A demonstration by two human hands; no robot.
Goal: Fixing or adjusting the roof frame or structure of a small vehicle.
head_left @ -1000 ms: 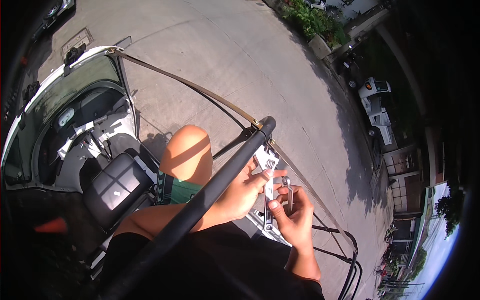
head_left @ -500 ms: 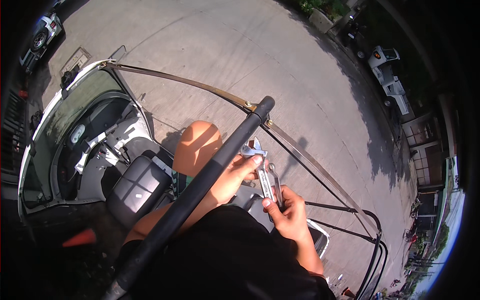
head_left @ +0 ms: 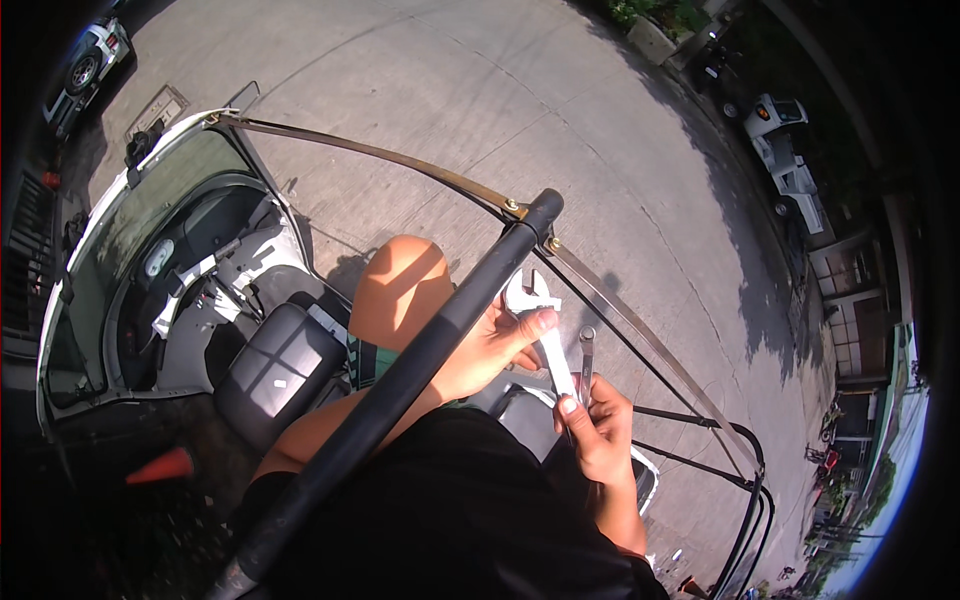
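Note:
My left hand (head_left: pixel 490 350) pinches a silver adjustable wrench (head_left: pixel 554 358) just below its jaws, with the thumb on the jaw's adjusting part. Sunlight glares off the wrench. Lower down, my right hand (head_left: pixel 600 430) is closed around the end of its handle. That same hand also grips a slimmer ring spanner (head_left: pixel 586 352), whose ring end points up beside the adjustable wrench. Both tools are just beyond a thick black tube (head_left: pixel 420 370) that crosses over my left forearm. Two bolts fix flat metal strips (head_left: pixel 400 160) to the tube's far end.
A small vehicle's cab with a windshield (head_left: pixel 160 210) and a grey seat (head_left: pixel 280 360) lies to the left. An orange cone (head_left: pixel 162 466) is near it. Black frame rails (head_left: pixel 700 420) curve at the right. Beyond is concrete pavement (head_left: pixel 640 150), with a white three-wheeler (head_left: pixel 780 150) parked far right.
Both hands and the tools have shifted slightly right in the picture. The adjustable wrench has turned and now glares white, and the ring spanner stands further apart from it.

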